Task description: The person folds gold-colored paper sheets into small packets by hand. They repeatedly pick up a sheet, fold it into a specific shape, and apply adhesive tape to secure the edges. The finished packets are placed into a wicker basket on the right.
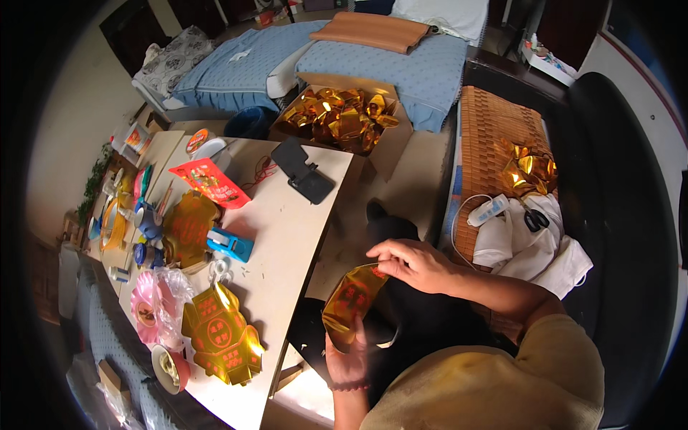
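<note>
Cream table (287,236) beside blue-covered beds (430,72)

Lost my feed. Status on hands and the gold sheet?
Left hand grips gold foil sheet at bottom. Right hand pinches its top edge. Nothing blocking.

The pale rectangular wooden table (287,236) carries a black folding phone stand (309,175) near its far right corner, a red printed paper packet (211,183) toward the far edge, a blue tape dispenser (231,244) at the middle, and a gold foil paper ornament with red print (222,335) beside a pink paper flower (149,304) at the near edge. Along its left edge lie small pots and tools too crowded to tell apart. On the woven bamboo mat bench (487,122) rest folded gold foil pieces (529,170), black-handled scissors (534,217) and white cloth (530,251).
</note>
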Motion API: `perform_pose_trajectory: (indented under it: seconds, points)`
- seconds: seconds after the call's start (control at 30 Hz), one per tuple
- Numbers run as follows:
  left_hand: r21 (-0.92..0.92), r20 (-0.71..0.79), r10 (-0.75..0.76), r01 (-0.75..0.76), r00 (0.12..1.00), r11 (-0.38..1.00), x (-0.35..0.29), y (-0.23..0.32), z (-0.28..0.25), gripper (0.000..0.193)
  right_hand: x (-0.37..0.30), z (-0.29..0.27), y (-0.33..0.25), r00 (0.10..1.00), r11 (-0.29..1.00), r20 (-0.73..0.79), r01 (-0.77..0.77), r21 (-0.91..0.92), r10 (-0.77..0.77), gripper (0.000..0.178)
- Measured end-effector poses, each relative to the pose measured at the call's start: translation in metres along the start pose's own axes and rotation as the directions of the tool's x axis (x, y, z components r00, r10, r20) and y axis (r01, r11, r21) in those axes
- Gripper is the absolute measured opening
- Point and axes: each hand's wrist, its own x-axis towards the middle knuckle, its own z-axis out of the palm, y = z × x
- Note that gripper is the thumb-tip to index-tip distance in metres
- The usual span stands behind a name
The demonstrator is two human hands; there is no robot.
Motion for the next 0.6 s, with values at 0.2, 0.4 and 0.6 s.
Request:
perform_pose_trajectory:
  seconds: [0.2,0.4,0.6]
  points:
    - [0.367,0.142,-0.15,0.089,0.978,0.926,0.0,-0.008,0.008,0.04,-0.011,-0.041,0.019,0.957,0.952,-0.285,-0.039,-0.305,-0.052,0.012]
    - [0.474,0.16,-0.145,0.053,0.976,0.879,0.007,0.015,-0.023,0.027,-0.064,-0.184,0.111,0.6,0.885,-0.799,-0.397,-0.245,0.048,0.022]
    - [0.471,0.082,0.021,-0.057,0.996,0.88,-0.003,0.033,-0.044,0.023,-0.184,-0.316,0.187,0.3,0.416,-0.926,-0.83,-0.371,-0.227,0.022]
